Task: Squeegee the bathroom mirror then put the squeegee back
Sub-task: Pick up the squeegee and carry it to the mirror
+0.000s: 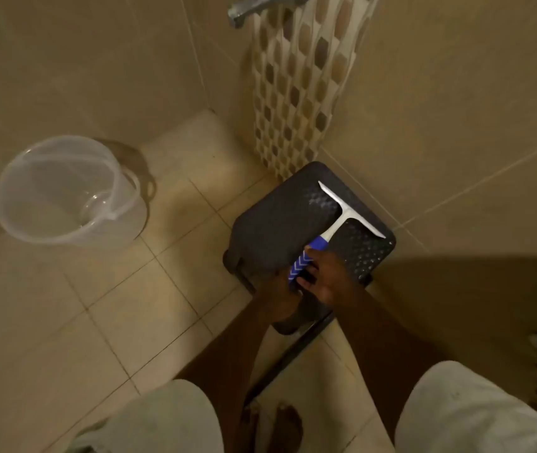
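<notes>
A squeegee (342, 217) with a white blade bar and a blue-and-white handle lies across the top of a dark patterned plastic stool (280, 223) in the corner. My right hand (327, 277) wraps its fingers over the handle from the right. My left hand (275, 287) holds the lower end of the handle from the left. The blade end points away from me toward the wall. No mirror is in view.
A clear plastic bucket (68, 191) stands on the tiled floor at the left, against the wall. A metal tap (260, 6) sticks out above a mosaic tile strip (296, 93). My knees and bare feet show at the bottom.
</notes>
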The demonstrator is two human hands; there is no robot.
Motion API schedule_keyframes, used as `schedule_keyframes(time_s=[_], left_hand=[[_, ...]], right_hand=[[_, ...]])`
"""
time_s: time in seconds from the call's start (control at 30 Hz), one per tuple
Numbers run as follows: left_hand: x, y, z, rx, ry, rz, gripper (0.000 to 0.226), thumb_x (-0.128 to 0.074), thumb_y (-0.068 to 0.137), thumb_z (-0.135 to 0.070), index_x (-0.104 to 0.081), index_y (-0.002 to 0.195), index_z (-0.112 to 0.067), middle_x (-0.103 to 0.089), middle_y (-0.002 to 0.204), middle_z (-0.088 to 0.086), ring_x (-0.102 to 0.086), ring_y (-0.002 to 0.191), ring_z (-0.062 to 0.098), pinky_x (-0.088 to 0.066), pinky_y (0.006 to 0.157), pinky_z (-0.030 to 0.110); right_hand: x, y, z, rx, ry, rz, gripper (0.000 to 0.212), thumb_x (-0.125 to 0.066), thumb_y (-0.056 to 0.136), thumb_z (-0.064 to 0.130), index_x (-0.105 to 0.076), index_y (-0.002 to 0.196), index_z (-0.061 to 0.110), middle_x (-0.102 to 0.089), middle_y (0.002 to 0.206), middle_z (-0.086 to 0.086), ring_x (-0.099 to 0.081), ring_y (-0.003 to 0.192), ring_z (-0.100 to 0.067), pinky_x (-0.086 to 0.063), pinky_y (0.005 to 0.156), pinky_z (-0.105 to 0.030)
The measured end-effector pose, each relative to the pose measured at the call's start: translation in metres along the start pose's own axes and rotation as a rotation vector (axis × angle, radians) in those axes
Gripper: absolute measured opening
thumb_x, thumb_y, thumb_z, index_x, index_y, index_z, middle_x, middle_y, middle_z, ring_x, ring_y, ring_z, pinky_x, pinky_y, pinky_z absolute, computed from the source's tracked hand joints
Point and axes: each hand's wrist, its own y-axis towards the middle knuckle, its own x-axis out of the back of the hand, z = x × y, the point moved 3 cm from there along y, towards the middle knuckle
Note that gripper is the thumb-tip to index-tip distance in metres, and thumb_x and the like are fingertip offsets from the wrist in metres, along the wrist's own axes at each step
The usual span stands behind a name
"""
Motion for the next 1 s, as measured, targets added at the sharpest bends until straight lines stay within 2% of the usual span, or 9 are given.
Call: schedule_keyframes(time_s=[0.1, 0.27, 0.4, 0.53, 0.6, 0.67, 0.73, 0.87, 1.0], left_hand=[[0.003, 0.003, 0.002, 0.002, -0.037, -0.001, 0.058, -0.056, 0.088, -0.011, -0.032, 0.14, -0.011, -0.043, 0.14, 0.013, -0.044, 0.126, 0.03, -0.033, 0.1, 0.029], [0.019, 0.006, -0.005, 0.029, -0.164, 0.034, 0.055, -0.06, 0.086, -0.003, -0.04, 0.136, -0.005, -0.05, 0.135, 0.018, -0.049, 0.123, 0.031, -0.04, 0.105, 0.04], [0.031, 0.003, -0.017, 0.087, -0.145, 0.141, 0.048, -0.059, 0.086, -0.002, -0.046, 0.132, -0.004, -0.059, 0.124, 0.018, -0.057, 0.113, 0.026, -0.043, 0.088, 0.024], [0.045, -0.011, -0.048, 0.025, -0.132, 0.157, 0.036, -0.061, 0.084, -0.001, -0.056, 0.12, -0.003, -0.065, 0.114, 0.017, -0.061, 0.099, 0.021, -0.048, 0.082, 0.025], [0.056, -0.018, -0.059, 0.023, -0.133, 0.16, 0.03, -0.06, 0.084, -0.001, -0.059, 0.114, -0.001, -0.066, 0.108, 0.016, -0.062, 0.094, 0.021, -0.049, 0.079, 0.024], [0.065, -0.032, -0.083, 0.009, -0.138, 0.169, 0.023, -0.058, 0.085, -0.001, -0.06, 0.108, 0.001, -0.066, 0.097, 0.013, -0.063, 0.082, 0.018, -0.051, 0.067, 0.016], [0.076, -0.043, -0.094, 0.025, -0.159, 0.128, 0.017, -0.055, 0.089, -0.005, -0.061, 0.104, 0.0, -0.064, 0.081, 0.006, -0.059, 0.068, 0.012, -0.045, 0.05, 0.01], [0.097, -0.071, -0.13, 0.054, -0.143, 0.04, 0.022, -0.055, 0.091, -0.027, -0.062, 0.103, -0.01, -0.065, 0.083, 0.003, -0.058, 0.07, 0.013, -0.042, 0.06, 0.024], [0.113, -0.088, -0.163, 0.01, -0.161, -0.021, 0.026, -0.054, 0.091, -0.037, -0.061, 0.1, -0.014, -0.062, 0.078, -0.002, -0.057, 0.069, 0.013, -0.041, 0.063, 0.026]], right_hand=[[0.0, 0.006, 0.003, 0.014, -0.014, 0.014, 0.03, -0.058, 0.09, 0.016, -0.053, 0.119, 0.011, -0.06, 0.105, -0.008, -0.057, 0.093, -0.022, -0.048, 0.07, -0.035], [0.009, 0.01, 0.005, 0.044, -0.049, -0.024, 0.028, -0.055, 0.092, 0.012, -0.051, 0.12, 0.013, -0.056, 0.116, -0.01, -0.052, 0.109, -0.028, -0.047, 0.075, -0.035], [0.014, 0.002, 0.013, 0.056, -0.097, -0.029, 0.035, -0.055, 0.092, 0.012, -0.051, 0.128, 0.01, -0.059, 0.114, -0.009, -0.054, 0.108, -0.026, -0.046, 0.079, -0.036], [0.018, -0.022, 0.032, 0.087, -0.085, 0.018, 0.017, -0.053, 0.094, 0.013, -0.055, 0.11, 0.014, -0.063, 0.097, -0.004, -0.059, 0.091, -0.02, -0.047, 0.073, -0.033], [0.016, -0.032, 0.038, 0.098, -0.104, 0.047, 0.014, -0.054, 0.093, 0.013, -0.056, 0.107, 0.015, -0.064, 0.099, -0.004, -0.06, 0.093, -0.021, -0.048, 0.078, -0.036], [0.019, -0.057, 0.053, 0.137, -0.126, 0.06, 0.013, -0.055, 0.092, 0.014, -0.058, 0.105, 0.017, -0.066, 0.102, -0.004, -0.06, 0.095, -0.022, -0.048, 0.082, -0.039], [0.016, -0.075, 0.057, 0.141, -0.161, 0.068, 0.02, -0.056, 0.092, 0.015, -0.057, 0.112, 0.016, -0.067, 0.102, -0.004, -0.061, 0.092, -0.02, -0.048, 0.08, -0.038], [0.013, -0.124, 0.078, 0.168, -0.212, 0.075, 0.033, -0.055, 0.093, 0.017, -0.054, 0.126, 0.015, -0.067, 0.105, -0.005, -0.06, 0.101, -0.023, -0.047, 0.086, -0.04], [0.001, -0.167, 0.1, 0.249, -0.235, 0.136, 0.035, -0.052, 0.095, 0.016, -0.052, 0.129, 0.01, -0.063, 0.11, -0.011, -0.058, 0.101, -0.027, -0.046, 0.095, -0.047]])
